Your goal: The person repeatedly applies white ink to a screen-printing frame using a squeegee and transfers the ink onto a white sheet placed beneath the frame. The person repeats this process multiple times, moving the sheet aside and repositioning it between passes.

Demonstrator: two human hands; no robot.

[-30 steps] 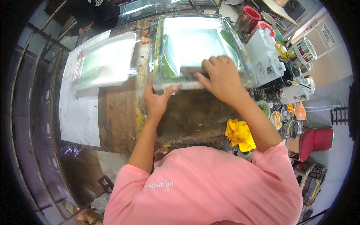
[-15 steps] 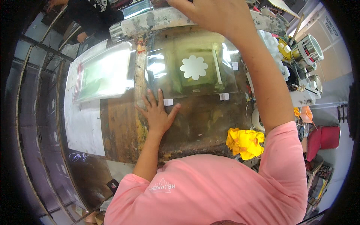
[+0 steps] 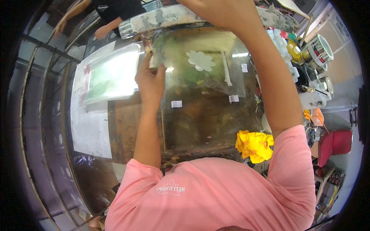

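My left hand is closed at the left edge of a clear plastic bag, thumb and fingers pinching it. A white flower shape shows on the bag and looks bent, as the plastic is partly raised from the stained table. Over the far side of the table is my right hand, at the paint-smeared frame bar. Its fingers are cut off by the upper edge, so their grip is hidden. To the left lies a stack of clear plastic bags.
Small white tabs sit on the table. A crumpled yellow cloth lies at the near right edge. Paint cans and bottles crowd the right side. At the far left, another person's hand is near a metal rack.
My left hand has moved from lying spread on the table to the bag's left edge and closed there. The bag has lifted and its flower shape is distorted. The right hand has barely moved.
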